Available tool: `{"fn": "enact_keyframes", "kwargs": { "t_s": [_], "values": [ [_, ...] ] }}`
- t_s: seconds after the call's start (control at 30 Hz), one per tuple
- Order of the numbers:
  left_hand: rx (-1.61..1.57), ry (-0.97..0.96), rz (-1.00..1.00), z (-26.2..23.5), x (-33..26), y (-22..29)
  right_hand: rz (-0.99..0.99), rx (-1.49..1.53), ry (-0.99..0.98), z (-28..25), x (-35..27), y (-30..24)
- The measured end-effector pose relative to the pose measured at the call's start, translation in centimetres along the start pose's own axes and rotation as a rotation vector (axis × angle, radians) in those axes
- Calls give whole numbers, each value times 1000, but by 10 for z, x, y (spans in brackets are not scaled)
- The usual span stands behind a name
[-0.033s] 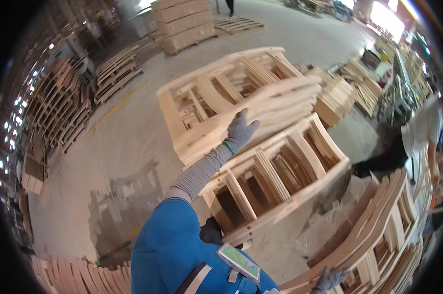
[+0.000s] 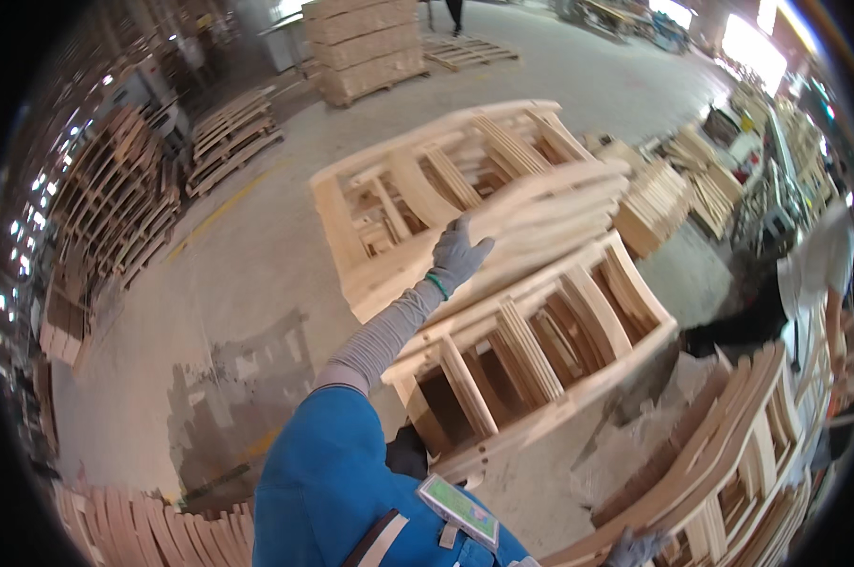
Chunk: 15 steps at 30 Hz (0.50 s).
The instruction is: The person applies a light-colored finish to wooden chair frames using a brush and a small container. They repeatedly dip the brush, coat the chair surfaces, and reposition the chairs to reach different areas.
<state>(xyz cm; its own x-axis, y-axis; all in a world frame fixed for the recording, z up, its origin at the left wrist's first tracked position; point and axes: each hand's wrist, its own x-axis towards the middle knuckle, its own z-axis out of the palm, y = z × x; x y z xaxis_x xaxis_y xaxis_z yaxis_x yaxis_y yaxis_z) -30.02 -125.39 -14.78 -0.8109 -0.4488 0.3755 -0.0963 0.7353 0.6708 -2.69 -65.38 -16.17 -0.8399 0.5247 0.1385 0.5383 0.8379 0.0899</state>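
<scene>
My left hand (image 2: pixel 457 257), in a grey glove with a green band at the wrist, reaches over the far stack of pale slatted wooden frames (image 2: pixel 389 257). Its fingers are stretched out and the thumb stands apart; it lies against the stack's near edge. Nearer to me is a second stack of slatted frames (image 2: pixel 531 430), with its slats and gaps facing up. At the lower right, my gloved right hand (image 2: pixel 638 548) is bent over the rail of a curved wooden frame (image 2: pixel 696 482) on another stack. The picture's lower edge cuts part of that hand off.
Curved wooden pieces (image 2: pixel 153 534) stand in a row at the lower left. Pallets (image 2: pixel 233 137) and a tall stack of boards (image 2: pixel 366 47) are farther back. Cut timber (image 2: pixel 656 203) lies to the right. Another person (image 2: pixel 810 265) stands at the right beside the frames.
The scene has shifted slightly down in the picture. My left hand has moved a little left along the far stack's edge. My right hand sits slightly lower, at the picture's edge.
</scene>
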Motion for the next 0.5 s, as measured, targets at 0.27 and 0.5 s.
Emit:
{"fn": "enact_keyframes", "kwargs": {
  "t_s": [0.27,0.5],
  "values": [
    [396,-770,-164,-84,57,-93,-121,-62,-197,-17,-65,-103],
    [296,-863,-92,-144,50,-100,-427,507,-61,-85,-36,-289]
  ]
}}
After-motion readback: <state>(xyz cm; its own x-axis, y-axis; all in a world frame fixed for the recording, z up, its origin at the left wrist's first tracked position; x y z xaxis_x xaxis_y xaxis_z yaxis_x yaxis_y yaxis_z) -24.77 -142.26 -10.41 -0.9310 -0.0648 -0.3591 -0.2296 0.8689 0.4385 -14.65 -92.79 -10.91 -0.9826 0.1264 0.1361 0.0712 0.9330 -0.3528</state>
